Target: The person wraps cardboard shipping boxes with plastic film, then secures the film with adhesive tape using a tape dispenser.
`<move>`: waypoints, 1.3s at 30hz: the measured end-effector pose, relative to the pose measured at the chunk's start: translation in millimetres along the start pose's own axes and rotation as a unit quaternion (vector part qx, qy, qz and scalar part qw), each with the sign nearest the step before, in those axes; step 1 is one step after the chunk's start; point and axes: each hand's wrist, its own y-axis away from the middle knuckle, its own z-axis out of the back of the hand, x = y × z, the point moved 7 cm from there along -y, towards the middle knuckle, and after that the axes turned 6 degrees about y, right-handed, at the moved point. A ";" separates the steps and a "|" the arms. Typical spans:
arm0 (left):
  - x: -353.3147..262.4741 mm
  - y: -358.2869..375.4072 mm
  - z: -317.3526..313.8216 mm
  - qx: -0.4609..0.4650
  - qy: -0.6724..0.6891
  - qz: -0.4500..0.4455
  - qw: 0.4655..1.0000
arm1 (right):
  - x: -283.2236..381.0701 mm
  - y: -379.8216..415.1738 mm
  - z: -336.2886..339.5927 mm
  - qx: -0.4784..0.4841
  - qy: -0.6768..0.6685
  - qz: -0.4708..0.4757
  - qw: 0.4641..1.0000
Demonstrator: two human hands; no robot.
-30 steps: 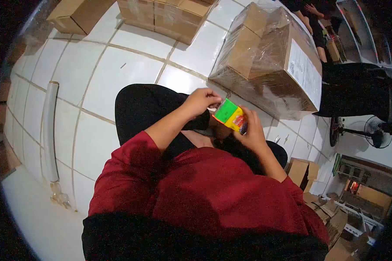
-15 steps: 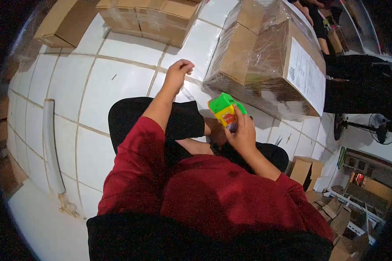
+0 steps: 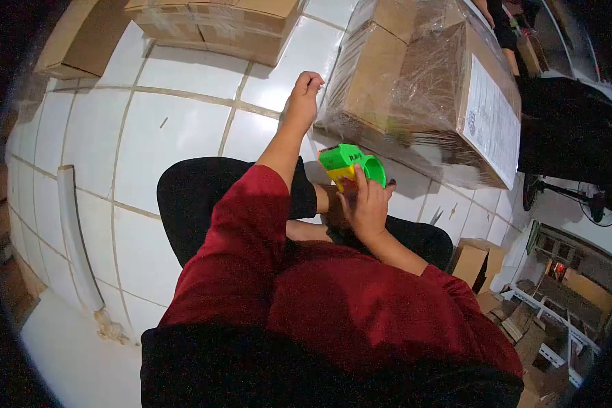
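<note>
My right hand (image 3: pixel 368 207) is wrapped around a green and yellow box-like item with a round green ring (image 3: pixel 343 158). Dark lettering shows on its green face; the hand covers much of the yellow part. Farther forward, beside the plastic-wrapped carton (image 3: pixel 404 75), my left hand (image 3: pixel 304 95) is closed with its fingertips pressed together. Whatever may lie in that pinch is too small or too clear to make out. The green and yellow item sits over my crossed legs, just this side of the wrapped carton.
Taped cardboard boxes (image 3: pixel 231 30) stand at the back, with another long carton (image 3: pixel 85 41) to their left. A pale roll (image 3: pixel 77 234) lies on the tiled floor. Scissors (image 3: pixel 436 215) rest at the right, near an open carton (image 3: pixel 476 265). Another person's arm (image 3: pixel 484 10) shows at the upper right.
My left hand has moved forward and to the right, still pinched. In my right hand the green and yellow item has turned, so its round ring shows more.
</note>
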 end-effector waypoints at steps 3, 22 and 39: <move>0.6 -7.0 -15.6 -0.011 -0.004 -0.030 0.999 | -7.3 -2.3 -12.6 0.029 0.006 -0.021 0.999; 51.2 -38.9 22.7 -0.014 -0.296 0.034 0.954 | -48.9 0.7 -20.2 0.052 0.004 -0.016 0.999; -5.2 70.9 -44.8 0.473 -0.255 0.305 0.787 | -226.4 108.0 46.7 -0.003 0.002 -0.050 0.999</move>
